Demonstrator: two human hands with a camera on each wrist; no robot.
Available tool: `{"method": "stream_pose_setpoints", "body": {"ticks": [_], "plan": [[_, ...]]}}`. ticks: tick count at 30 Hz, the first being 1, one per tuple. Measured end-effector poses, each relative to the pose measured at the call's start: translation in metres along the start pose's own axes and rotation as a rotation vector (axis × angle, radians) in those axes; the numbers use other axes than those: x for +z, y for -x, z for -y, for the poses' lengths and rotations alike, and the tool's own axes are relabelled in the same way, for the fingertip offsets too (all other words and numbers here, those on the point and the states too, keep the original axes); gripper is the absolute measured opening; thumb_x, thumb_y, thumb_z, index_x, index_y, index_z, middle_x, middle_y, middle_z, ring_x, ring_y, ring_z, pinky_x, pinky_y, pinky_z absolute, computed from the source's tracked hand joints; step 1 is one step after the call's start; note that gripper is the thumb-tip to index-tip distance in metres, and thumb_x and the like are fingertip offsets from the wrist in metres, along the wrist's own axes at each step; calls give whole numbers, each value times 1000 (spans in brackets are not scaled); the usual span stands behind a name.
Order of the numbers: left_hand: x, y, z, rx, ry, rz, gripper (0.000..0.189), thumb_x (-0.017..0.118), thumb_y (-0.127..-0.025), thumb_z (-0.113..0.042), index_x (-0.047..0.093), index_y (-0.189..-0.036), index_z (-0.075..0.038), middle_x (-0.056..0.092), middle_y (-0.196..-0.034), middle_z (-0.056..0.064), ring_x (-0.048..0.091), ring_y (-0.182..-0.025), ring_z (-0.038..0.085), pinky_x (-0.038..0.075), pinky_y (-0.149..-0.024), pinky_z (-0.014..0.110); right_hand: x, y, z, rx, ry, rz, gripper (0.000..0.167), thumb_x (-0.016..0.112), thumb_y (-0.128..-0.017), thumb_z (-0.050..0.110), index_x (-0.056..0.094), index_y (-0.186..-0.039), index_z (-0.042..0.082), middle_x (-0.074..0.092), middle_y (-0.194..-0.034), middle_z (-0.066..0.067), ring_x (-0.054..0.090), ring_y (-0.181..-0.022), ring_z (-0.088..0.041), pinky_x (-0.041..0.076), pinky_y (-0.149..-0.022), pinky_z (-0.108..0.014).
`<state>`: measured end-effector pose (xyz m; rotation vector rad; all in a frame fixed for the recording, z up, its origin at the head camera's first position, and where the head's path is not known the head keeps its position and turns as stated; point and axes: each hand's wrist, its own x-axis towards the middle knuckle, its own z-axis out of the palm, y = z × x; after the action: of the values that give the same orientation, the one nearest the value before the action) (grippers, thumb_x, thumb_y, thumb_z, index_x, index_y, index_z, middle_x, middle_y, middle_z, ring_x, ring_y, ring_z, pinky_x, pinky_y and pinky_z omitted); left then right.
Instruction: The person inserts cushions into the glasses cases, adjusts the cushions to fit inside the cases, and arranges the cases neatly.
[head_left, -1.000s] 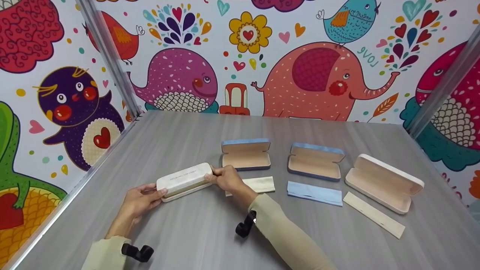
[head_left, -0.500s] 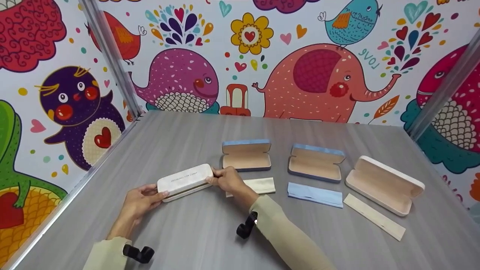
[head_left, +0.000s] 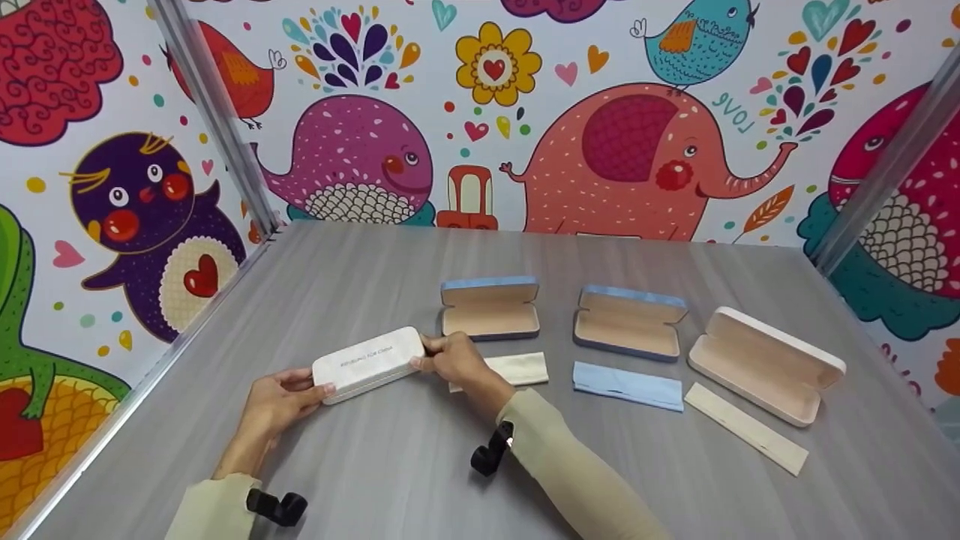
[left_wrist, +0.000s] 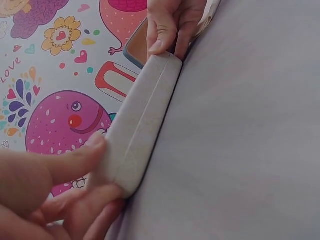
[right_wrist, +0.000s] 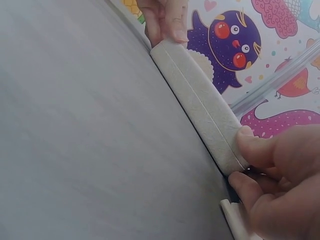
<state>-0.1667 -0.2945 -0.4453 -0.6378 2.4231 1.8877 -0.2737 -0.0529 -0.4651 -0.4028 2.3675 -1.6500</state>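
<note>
White case (head_left: 367,364) sits on the bench (head_left: 360,472), left of the nearest open blue case (head_left: 491,320); your grip is clamped on both ends, left hand (head_left: 276,403) and right hand (head_left: 457,360). Best press down evenly, pinching no skin at the seam (right_wrist: 202,104).

Booth-like wkspace: cartoon walls (head_left: 480,60) w/ 2 metal posts (head_left: 218,120) round grey table (head_left: 375,465).

Table (head_left: 375,472) leaves passage between left sleeve (head_left: 214,510) and right sleeve (head_left: 566,457), closed case (head_left: 367,365) blocking ahead.
</note>
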Motion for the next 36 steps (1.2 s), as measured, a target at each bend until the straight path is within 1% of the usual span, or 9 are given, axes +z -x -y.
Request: {"method": "stream_pose_setpoints", "body": {"ticks": [3, 6, 7, 13, 20, 24, 30, 33, 36], "plan": [[-1, 0, 0, -2, -17, 1, 67, 81, -83, -7, 47, -136, 16, 68, -115, 19, 64, -81, 2, 57, -71, 15, -1, 1, 1, 13, 10, 2, 46, 80, -83, 5, 65, -126, 5, 62, -131, -17, 59, -108, -16, 51, -92, -23], [-2, 0, 1, -3, -22, -2, 67, 82, -83, -7, 48, -136, 16, 67, -117, 20, 64, -81, 1, 57, -71, 15, -1, 1, 2, 16, 16, 18, 47, 80, -83, 5, 64, -127, 5, 62, -131, -16, 56, -89, -14, 45, -70, -17], [-2, 0, 1, -2, -26, -3, 68, 82, -83, -7, 48, -136, 16, 68, -117, 20, 64, -81, 1, 57, -71, 15, -1, 1, 3, 20, 15, 24, 47, 80, -83, 6, 64, -127, 5, 62, -131, -16, 56, -88, -13, 42, -68, -16], [-2, 0, -1, 7, -47, -3, 66, 82, -82, -6, 49, -135, 17, 71, -116, 20, 63, -79, -1, 55, -69, 14, -3, 0, 6, 30, 34, 36, 48, 79, -84, 7, 63, -129, 5, 63, -131, -14, 55, -109, -7, 48, -98, -22], [-4, 3, -11, -16, -107, 24, 69, 79, -86, -12, 45, -139, 16, 62, -131, 29, 66, -84, 4, 59, -72, 22, -4, 0, 13, 71, -15, 60, 47, 79, -84, 10, 66, -128, 2, 71, -124, -13, 62, -105, -10, 51, -91, -21], [-8, 7, -21, -11, -184, -6, 68, 75, -91, -19, 43, -142, 13, 53, -139, 34, 68, -90, 11, 61, -74, 28, -8, 5, 24, 107, -34, 81, 49, 78, -86, 17, 65, -130, 0, 70, -125, -15, 66, -107, -17, 54, -91, -25], [-3, 14, -35, 68, -323, -128, 55, 69, -94, -24, 53, -136, 8, 59, -131, 31, 70, -84, 18, 56, -63, 20, -26, 15, 40, 96, -12, 88, 45, 77, -88, 23, 67, -127, 2, 65, -133, -16, 63, -119, -26, 55, -97, -35], [4, 18, -42, 106, -354, -154, 51, 66, -96, -27, 56, -134, 5, 60, -129, 29, 69, -86, 21, 53, -61, 18, -38, 19, 46, 73, 0, 102, 38, 76, -89, 25, 71, -122, 7, 66, -132, -11, 60, -123, -26, 52, -102, -38], [13, 23, -49, 149, -342, -168, 46, 63, -99, -27, 59, -133, 3, 62, -128, 28, 68, -91, 22, 53, -61, 16, -51, 24, 50, 60, 6, 118, 32, 74, -91, 27, 74, -118, 11, 67, -127, -6, 62, -117, -22, 52, -101, -40]]}}
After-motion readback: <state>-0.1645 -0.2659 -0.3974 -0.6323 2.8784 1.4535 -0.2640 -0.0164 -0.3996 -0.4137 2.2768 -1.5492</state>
